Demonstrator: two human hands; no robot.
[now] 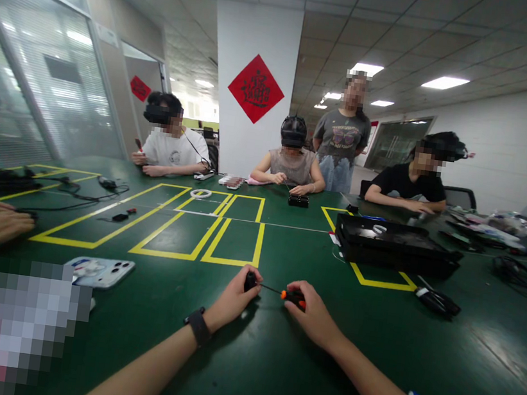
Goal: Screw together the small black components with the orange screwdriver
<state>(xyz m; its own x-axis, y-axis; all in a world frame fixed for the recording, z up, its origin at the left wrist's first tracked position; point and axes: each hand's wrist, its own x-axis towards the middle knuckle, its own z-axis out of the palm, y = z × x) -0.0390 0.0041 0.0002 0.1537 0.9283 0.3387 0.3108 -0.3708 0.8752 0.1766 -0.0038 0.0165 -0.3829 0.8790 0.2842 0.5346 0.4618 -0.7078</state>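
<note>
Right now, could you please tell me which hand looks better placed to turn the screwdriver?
Probably the right hand: it grips the screwdriver by its black-and-orange handle, while the left hand holds a small dark object at the other end of the shaft.

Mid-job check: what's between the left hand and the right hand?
The head view shows a screwdriver's thin shaft there, running from the orange-and-black handle in the right hand toward a small black part in the left hand.
</note>
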